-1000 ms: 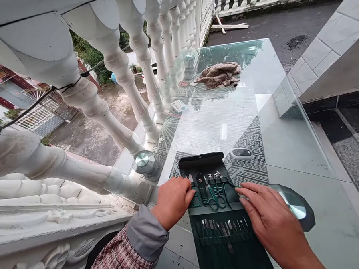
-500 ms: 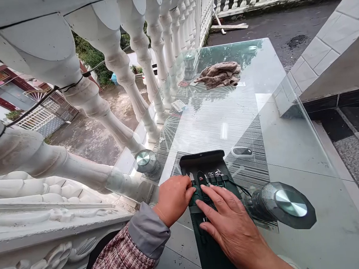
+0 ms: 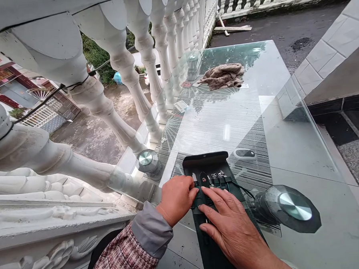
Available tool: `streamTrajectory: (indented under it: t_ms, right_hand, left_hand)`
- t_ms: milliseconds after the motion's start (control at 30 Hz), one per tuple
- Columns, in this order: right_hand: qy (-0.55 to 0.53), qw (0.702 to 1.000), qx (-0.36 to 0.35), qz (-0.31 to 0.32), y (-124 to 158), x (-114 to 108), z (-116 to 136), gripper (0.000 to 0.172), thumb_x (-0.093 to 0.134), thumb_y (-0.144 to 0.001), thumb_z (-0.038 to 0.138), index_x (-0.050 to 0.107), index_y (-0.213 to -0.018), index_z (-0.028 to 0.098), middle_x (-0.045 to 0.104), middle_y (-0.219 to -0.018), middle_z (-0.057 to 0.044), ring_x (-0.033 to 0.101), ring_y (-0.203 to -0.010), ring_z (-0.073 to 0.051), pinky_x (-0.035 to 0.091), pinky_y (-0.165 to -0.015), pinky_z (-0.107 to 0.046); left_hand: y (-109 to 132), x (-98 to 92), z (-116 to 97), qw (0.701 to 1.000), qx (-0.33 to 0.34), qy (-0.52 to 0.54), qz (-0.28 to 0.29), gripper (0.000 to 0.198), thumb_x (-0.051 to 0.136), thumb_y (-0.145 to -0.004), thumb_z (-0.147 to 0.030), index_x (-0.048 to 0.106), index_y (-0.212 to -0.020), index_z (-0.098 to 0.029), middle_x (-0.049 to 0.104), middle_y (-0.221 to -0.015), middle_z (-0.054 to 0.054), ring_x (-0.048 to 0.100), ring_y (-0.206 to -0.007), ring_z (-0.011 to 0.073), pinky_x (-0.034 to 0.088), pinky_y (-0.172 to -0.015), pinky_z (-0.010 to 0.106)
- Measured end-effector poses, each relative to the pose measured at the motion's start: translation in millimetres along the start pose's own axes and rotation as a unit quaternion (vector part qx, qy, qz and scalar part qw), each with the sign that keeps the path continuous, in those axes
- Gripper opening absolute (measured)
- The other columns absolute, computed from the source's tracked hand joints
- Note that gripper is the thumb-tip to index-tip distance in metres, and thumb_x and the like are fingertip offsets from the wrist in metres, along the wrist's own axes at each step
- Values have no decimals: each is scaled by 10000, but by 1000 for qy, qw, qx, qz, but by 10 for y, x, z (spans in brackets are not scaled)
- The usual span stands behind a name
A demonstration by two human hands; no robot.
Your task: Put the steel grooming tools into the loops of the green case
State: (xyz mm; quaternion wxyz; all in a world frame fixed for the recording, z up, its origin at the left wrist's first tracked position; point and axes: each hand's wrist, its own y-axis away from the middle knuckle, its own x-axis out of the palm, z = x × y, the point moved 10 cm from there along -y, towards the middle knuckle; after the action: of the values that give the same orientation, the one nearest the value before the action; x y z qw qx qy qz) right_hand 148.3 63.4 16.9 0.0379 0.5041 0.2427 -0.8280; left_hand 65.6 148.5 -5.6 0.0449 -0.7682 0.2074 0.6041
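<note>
A dark green manicure kit case (image 3: 205, 165) lies open on the glass table (image 3: 276, 137), with clippers, scissors and small metal tools strapped in it. My left hand (image 3: 177, 199) rests at the case's left edge, fingers curled onto the tools; whether it grips one is hidden. My right hand (image 3: 232, 224) lies flat across the middle of the case with fingers stretched out, covering the lower tools.
A white stone balustrade (image 3: 128, 73) runs along the table's left side. A brown cloth (image 3: 223, 76) lies at the far end, a small white and black device (image 3: 244, 154) just beyond the case. Round metal table fittings (image 3: 294, 206) sit near right and near left (image 3: 146, 158).
My right hand moved left from the case's right edge onto the middle of the case. The left hand stayed at the left edge. The view shifted slightly.
</note>
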Motion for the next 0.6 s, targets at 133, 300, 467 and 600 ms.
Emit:
streamTrajectory:
  t_ms: [133, 300, 467, 600]
  right_hand:
    - [11, 1000, -5, -9, -3, -12, -7, 207, 529, -836, 331, 650, -985, 250, 532, -1285, -51, 434, -1186, -250, 340, -1005, -458]
    - [40, 999, -1, -21, 1, 9, -28, 274, 533, -840, 358, 636, -1066, 245, 547, -1280, -48, 441, -1184, -259, 312, -1025, -472]
    - [32, 999, 15, -30, 5, 39, -33, 289, 553, -826, 389, 642, -1058, 241, 539, -1293, -55, 427, -1202, -257, 281, -1046, -480]
    - [31, 998, 2, -51, -9, -47, 14, 248, 535, -841, 312, 641, -1044, 220, 558, -1259, -74, 437, -1193, -259, 301, -1032, -490]
  left_hand:
    - [6, -6, -8, 1000, 5, 3, -3, 145, 591, -819, -298, 563, -716, -199, 618, -749, -14, 560, -744, 161, 314, -579, 253]
    - [21, 8, -11, 1000, 7, 1, -4, 145, 579, -830, -296, 567, -723, -199, 619, -760, -9, 560, -760, 162, 328, -595, 252]
    - [27, 7, -32, 1000, 12, -10, 1, 147, 553, -852, -297, 571, -744, -199, 618, -780, -3, 565, -780, 165, 350, -606, 253]
    - [50, -28, -45, 1000, 23, -11, -19, 163, 534, -867, -285, 560, -736, -192, 612, -757, 1, 557, -745, 159, 353, -604, 249]
